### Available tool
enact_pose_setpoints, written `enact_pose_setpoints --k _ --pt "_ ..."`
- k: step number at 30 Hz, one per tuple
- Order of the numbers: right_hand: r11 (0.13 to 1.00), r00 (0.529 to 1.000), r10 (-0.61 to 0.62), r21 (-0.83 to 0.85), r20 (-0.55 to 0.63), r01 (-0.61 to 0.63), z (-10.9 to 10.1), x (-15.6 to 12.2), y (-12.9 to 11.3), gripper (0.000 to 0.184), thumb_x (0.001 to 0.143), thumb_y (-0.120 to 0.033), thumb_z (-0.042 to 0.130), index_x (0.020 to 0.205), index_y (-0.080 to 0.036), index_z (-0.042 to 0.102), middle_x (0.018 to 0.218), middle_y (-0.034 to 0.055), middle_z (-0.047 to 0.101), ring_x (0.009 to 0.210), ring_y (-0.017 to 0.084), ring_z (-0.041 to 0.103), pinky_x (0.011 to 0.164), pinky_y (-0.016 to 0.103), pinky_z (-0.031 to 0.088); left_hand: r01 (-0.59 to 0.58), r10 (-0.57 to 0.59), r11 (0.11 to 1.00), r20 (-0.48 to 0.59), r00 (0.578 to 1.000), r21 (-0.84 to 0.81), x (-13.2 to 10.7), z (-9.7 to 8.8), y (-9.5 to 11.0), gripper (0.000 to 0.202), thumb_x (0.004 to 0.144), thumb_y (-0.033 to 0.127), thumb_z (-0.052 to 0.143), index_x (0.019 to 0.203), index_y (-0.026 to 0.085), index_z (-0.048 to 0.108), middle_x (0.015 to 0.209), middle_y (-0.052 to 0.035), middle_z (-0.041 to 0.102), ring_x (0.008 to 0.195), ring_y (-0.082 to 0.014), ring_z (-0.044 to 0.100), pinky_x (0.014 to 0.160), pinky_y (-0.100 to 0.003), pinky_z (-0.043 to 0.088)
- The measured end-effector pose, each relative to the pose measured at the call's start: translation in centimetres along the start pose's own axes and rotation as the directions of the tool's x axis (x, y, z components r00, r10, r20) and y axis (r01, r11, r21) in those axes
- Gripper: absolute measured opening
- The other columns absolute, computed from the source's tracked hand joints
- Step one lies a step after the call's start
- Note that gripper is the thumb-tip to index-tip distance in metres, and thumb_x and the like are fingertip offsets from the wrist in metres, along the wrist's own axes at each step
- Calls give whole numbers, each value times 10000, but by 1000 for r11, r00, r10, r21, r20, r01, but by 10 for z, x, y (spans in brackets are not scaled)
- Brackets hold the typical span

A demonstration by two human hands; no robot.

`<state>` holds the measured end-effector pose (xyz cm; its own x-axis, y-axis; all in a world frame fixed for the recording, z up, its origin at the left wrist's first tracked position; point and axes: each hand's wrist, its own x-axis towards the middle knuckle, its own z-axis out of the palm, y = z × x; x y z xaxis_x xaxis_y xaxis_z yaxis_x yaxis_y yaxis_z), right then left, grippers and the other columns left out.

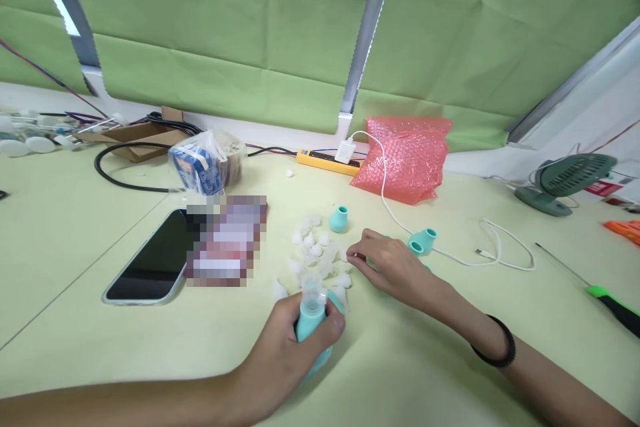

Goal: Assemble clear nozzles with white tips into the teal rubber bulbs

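Note:
My left hand (300, 340) is wrapped round a teal bulb-shaped bottle (310, 323), held upright with a clear plastic fitting (313, 295) at its top. To the right, my right hand (393, 263) has thumb and forefinger pinched on a small white translucent piece (344, 255). Between the hands lies a loose pile of similar white translucent pieces (313, 250). One teal bulb-shaped part (339, 220) stands behind the pile. More teal parts (423, 240) lie just beyond my right hand, which partly hides some of them.
On the left lie a dark-screened phone (150, 260) and a blurred-out item (227, 240). Behind are a plastic-wrapped pack (205, 163), a yellow power strip (325, 162) and a pink bubble-wrap bag (407, 160). A white cable (387, 193), green fan (565, 180) and screwdriver (600, 293) are rightward.

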<state>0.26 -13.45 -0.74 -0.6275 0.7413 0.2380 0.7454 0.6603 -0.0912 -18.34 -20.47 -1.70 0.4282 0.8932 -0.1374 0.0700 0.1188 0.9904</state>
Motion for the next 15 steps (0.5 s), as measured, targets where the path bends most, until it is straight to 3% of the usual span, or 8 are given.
enact_pose_setpoints --k 3,5,7,9,11,13,15 --pt "977 995 56 211 -86 -36 -7 -2 -5 213 847 -219 377 805 -145 572 675 59 578 658 163 527 548 256 381 -12 10 998 23 1000 65 1 0 6 242 788 362 448 678 146 447 610 42 343 588 -88 324 552 -187 292" --pt "882 987 140 464 -80 -87 -18 -5 -16 224 860 -267 352 889 -157 544 688 39 580 597 126 522 520 227 385 -42 35 993 61 997 114 3 0 9 216 789 327 445 673 145 456 627 39 384 616 -95 360 579 -191 307" --pt "769 989 146 631 -11 -107 -28 -8 -29 226 853 -319 353 950 -183 506 700 17 567 576 106 510 494 204 378 -85 66 982 116 991 169 6 3 11 186 780 275 442 653 142 461 620 38 404 619 -99 380 583 -194 314" --pt "776 993 121 624 2 -96 -32 -12 -42 175 784 -343 464 835 -181 510 643 -8 517 559 98 469 492 196 358 -135 101 966 159 982 219 10 7 12 130 754 220 444 656 140 472 617 38 412 613 -100 386 563 -191 310" --pt "847 993 107 526 -44 -68 -29 -14 -51 197 716 -310 530 602 -173 448 513 -46 390 471 74 358 455 199 296 -175 135 948 164 977 265 14 11 10 83 720 182 448 654 139 472 609 41 403 599 -96 379 529 -184 297" --pt "884 988 104 465 -112 -40 -21 -15 -55 303 722 -246 480 484 -176 305 453 -67 252 428 60 244 439 216 233 -205 160 928 163 974 312 17 14 8 84 695 156 438 613 140 438 576 46 373 566 -86 357 488 -177 273" --pt "861 990 95 508 -101 -30 -15 -15 -54 333 739 -189 406 472 -177 209 450 -71 170 419 56 174 436 225 200 -233 182 901 169 969 366 18 15 5 139 675 133 419 550 147 358 525 53 314 517 -72 311 449 -178 236"
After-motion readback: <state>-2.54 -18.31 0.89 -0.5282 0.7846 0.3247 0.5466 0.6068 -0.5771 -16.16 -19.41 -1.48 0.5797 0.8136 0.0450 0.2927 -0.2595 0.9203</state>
